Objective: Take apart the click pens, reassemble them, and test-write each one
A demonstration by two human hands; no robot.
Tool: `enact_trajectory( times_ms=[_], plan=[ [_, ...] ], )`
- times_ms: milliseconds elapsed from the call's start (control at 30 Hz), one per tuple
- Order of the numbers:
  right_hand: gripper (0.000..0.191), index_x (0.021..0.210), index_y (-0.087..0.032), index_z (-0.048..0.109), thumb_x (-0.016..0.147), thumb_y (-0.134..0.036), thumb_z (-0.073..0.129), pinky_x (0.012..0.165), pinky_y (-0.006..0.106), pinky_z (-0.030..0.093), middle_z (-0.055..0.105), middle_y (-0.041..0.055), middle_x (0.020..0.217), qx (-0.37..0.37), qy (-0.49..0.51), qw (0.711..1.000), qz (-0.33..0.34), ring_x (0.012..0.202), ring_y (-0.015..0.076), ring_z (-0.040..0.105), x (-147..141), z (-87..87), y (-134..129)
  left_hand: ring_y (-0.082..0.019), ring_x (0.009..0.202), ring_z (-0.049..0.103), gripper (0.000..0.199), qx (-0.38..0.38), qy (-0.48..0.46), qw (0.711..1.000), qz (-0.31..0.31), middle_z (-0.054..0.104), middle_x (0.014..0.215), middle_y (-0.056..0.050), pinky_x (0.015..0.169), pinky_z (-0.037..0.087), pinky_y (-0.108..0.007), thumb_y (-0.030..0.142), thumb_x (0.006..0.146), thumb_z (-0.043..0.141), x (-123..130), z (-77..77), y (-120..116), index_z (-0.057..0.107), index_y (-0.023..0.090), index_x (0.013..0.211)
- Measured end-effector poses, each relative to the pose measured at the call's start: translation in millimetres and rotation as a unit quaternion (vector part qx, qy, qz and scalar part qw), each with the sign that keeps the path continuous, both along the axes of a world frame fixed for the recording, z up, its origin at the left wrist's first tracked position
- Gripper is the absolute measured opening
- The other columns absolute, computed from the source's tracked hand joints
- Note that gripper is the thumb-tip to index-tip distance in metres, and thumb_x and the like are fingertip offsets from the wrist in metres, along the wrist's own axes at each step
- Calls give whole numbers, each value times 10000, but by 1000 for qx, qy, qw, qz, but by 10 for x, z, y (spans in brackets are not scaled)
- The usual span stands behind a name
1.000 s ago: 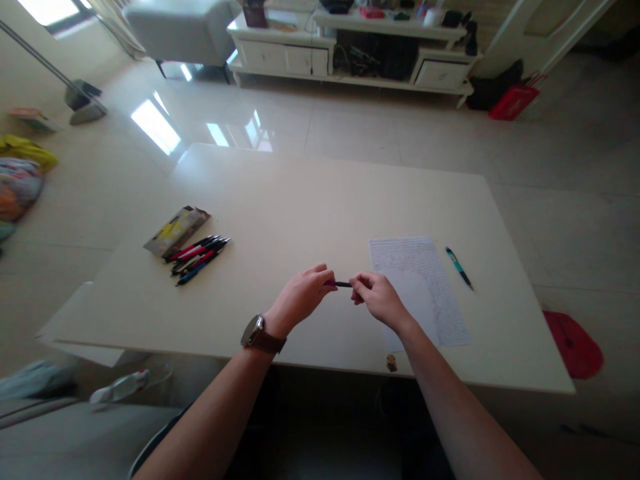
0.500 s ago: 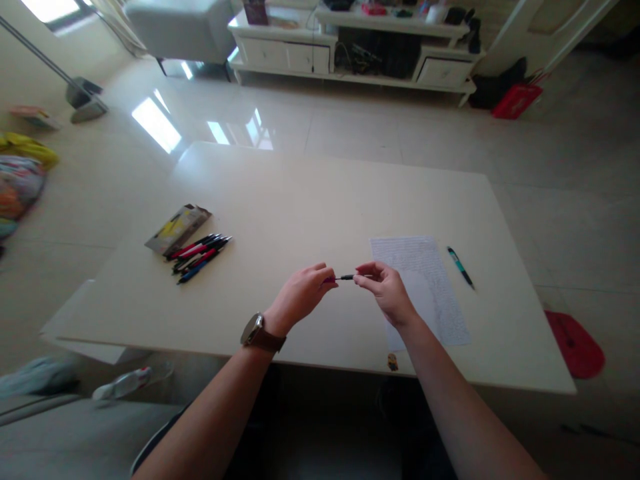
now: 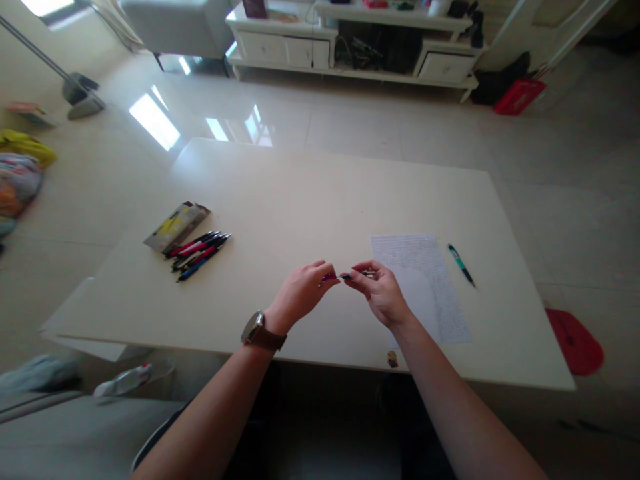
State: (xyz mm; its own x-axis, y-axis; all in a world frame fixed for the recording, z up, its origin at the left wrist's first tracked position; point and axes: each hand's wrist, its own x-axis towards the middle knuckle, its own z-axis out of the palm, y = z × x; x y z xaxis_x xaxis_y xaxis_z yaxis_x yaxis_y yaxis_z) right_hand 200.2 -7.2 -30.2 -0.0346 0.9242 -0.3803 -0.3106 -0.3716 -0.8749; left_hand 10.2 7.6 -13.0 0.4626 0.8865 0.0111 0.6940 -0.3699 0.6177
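Note:
My left hand [image 3: 303,288] pinches a purple pen barrel [image 3: 328,276] above the white table [image 3: 300,207]. Facing it, my right hand [image 3: 380,291] has its fingers closed on the pen's black front part [image 3: 346,276]. A thin dark rod, seemingly the refill, spans the small gap between the two parts; the fingers cover most of the pen. Under and beside my right hand lies a sheet of handwritten paper [image 3: 431,267]. Farther right rests a teal and black pen [image 3: 461,265].
Several pens [image 3: 200,255] lie in a bunch at the left, against a grey and yellow box [image 3: 177,225]. A small sticker [image 3: 393,359] is at the table's near edge. Beyond the table stand a white TV cabinet [image 3: 285,50] and a grey seat [image 3: 175,30].
My right hand has moved slightly left, bringing the black part closer to the purple barrel. Less of the black part and rod shows between my hands. The view has shifted very slightly.

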Motion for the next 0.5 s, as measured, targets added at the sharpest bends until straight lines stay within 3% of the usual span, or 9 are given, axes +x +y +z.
enact_trajectory(
  times_ms=[133,267,500],
  plan=[
    [309,864,-201,727,608,-266,887,905,351,530,749,32,907,15,-25,999,29,880,178,693,-12,-36,-26,-132,745,564,135,-1,-18,1000,3,631,884,-18,670,388,-258,317,951,591,-2,-9,2,636,198,905],
    [212,816,-213,752,640,-252,865,880,337,532,760,26,851,23,11,999,23,835,163,685,-56,-31,-35,-127,722,553,163,-1,-24,1000,5,623,868,-14,658,385,-256,332,959,579,-4,-11,0,636,196,889],
    [181,811,-203,718,685,-252,838,859,371,563,730,13,830,61,11,996,-59,840,187,714,-50,1,-5,-128,711,545,138,2,-7,1000,14,618,874,-13,660,395,-265,325,928,624,-26,-32,9,652,198,882]
  ],
)
